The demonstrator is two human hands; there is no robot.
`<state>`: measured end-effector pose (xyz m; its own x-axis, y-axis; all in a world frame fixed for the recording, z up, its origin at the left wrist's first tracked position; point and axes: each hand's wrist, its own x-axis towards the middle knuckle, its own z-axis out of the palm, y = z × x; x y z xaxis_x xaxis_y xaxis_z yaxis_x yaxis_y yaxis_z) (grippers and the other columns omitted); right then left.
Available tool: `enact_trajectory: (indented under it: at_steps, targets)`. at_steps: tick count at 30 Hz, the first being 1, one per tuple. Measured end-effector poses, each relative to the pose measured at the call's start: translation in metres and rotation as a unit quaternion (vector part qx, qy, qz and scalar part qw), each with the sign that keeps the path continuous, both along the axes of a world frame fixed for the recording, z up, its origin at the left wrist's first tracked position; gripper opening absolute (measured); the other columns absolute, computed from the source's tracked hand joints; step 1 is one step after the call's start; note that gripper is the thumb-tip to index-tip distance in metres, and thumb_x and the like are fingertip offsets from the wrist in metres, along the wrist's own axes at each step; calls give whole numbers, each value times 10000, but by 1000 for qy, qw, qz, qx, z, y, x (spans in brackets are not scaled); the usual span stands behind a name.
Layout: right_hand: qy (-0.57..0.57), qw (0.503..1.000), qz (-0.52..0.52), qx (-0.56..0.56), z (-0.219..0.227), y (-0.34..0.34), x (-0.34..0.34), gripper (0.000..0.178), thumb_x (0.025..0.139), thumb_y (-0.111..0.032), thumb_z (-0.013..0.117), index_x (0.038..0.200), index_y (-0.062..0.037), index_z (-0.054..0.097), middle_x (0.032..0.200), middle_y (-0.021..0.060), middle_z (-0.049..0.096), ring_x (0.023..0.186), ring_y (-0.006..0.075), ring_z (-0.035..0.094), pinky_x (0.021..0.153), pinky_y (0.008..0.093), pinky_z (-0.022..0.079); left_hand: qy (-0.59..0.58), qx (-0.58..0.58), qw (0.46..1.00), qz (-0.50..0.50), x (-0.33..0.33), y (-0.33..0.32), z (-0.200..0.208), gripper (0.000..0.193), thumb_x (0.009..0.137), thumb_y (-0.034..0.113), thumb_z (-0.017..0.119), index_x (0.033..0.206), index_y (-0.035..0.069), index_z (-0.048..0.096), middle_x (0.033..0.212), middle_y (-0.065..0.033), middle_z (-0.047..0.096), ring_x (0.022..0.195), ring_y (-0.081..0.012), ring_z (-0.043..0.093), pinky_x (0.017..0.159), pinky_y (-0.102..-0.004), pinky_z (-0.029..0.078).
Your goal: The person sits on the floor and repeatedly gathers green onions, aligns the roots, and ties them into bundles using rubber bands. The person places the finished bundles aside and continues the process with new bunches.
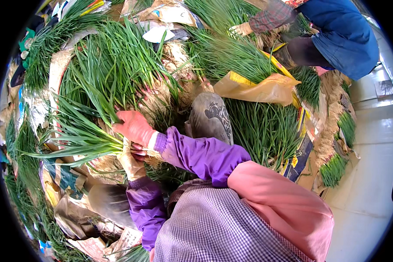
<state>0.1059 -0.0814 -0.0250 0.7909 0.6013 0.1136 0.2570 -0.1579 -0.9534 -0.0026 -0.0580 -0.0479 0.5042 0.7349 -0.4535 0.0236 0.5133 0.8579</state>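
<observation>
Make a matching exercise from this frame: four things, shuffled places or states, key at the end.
Things
1. long-leaved green plant bunch
2. purple-and-white checked cloth apron
3. creased yellow-tan packaging sheet
4. blue cloth jacket

Places or states
A. worn, upper right
B. lying against heaped green leaves, above and right of picture centre
C. held by the red-gloved right hand and tan-gloved left hand
D. worn, bottom middle

Pairs: 1-C, 2-D, 3-B, 4-A
</observation>
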Motion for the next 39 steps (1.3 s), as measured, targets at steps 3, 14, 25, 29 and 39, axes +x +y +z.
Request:
enact_trajectory:
  at_steps: [3, 14, 25, 29, 39]
  targets:
    - [-156, 987, 24, 4, 10, -6, -8, 209, 793, -231, 650, 872, -42, 608, 815, 192, 605, 798, 379, 587, 724, 417, 477, 6, -15, 1000, 4, -7, 5, -6, 283, 945, 257, 505, 769, 43, 559, 540, -33, 557, 374, -122, 510, 316, -225, 353]
    - [535, 775, 214, 258, 24, 16, 6, 219, 935, -241, 535, 871, -32, 559, 540, -58, 404, 422, 65, 361, 378, 246, 277, -106, -116, 987, -43, -23, 9, 8, 234, 869, 231, 658, 783, 47, 542, 536, -74, 530, 374, -140, 457, 307, -246, 309]
    - [213, 924, 260, 183, 78, -20, 65, 274, 924, -350, 535, 916, -76, 552, 707, 1, 484, 553, 104, 430, 454, 264, 322, -587, -101, 721, -355, -46, 79, 21, 320, 893, 108, 586, 1202, 66, 516, 767, -2, 549, 630, -85, 511, 515, -172, 454]
    - [-230, 758, 333, -511, 21, -28, 82, 455, 854, -415, 553, 1185, -102, 565, 974, 144, 649, 885, 279, 643, 724, 428, 512, -506, -249, 811, -158, -41, 75, 46, 428, 896, 221, 591, 1293, 103, 482, 1120, -105, 572, 737, -141, 587, 540, -246, 517]
    - [-142, 954, 246, -91, 17, -25, 6, 239, 864, -352, 563, 861, -131, 654, 737, 161, 625, 703, 382, 602, 624, 453, 468, -257, -106, 959, -51, -2, 25, 24, 526, 920, 272, 561, 1371, 38, 425, 1224, -77, 577, 1036, -183, 581, 911, -343, 460]
